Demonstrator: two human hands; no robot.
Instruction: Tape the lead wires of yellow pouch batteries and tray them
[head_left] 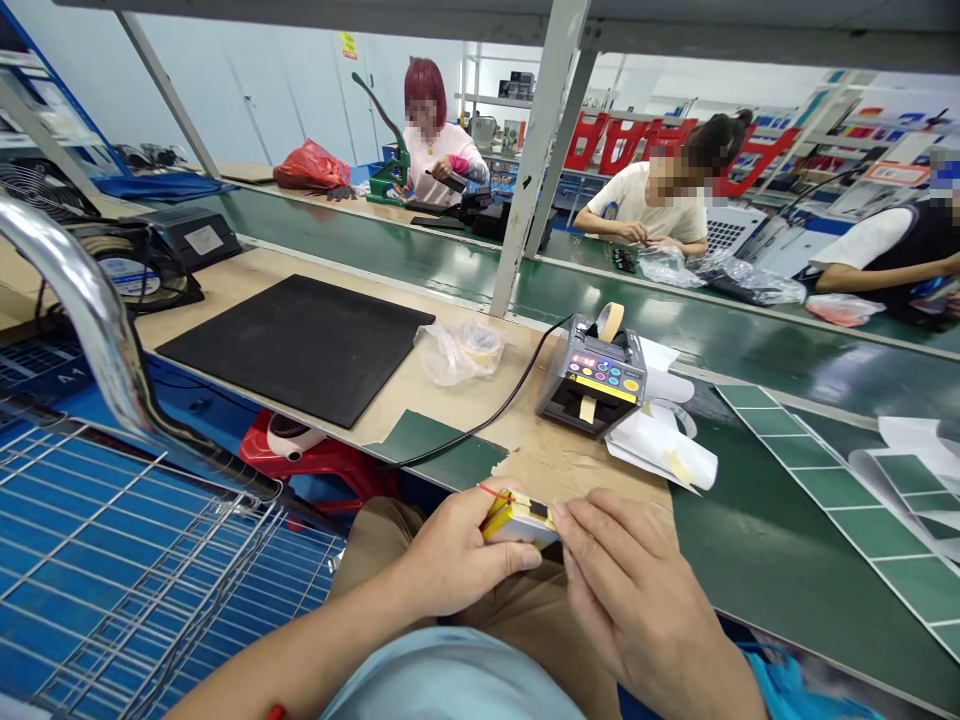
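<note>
Above my lap, my left hand (476, 550) is closed round a flat silver battery pack (517, 522) with yellow tape along its edges and a red wire at its top. My right hand (630, 575) presses its fingertips together at the pack's right end, by a dark patch on the top edge. Whether those fingers pinch a piece of tape or the pack itself is hidden. Beyond my hands, a tape dispenser (596, 375) stands on the bench with a roll of tape (610, 320) on top and a short strip (588, 409) sticking out of its front.
A black mat (300, 345) and a crumpled plastic bag (459, 352) lie on the bench. The dispenser's black cable (487, 420) crosses the bench edge. A wire rack (150, 560) stands at left, a red stool (322, 460) under the bench. Several people sit across the green conveyor (420, 255).
</note>
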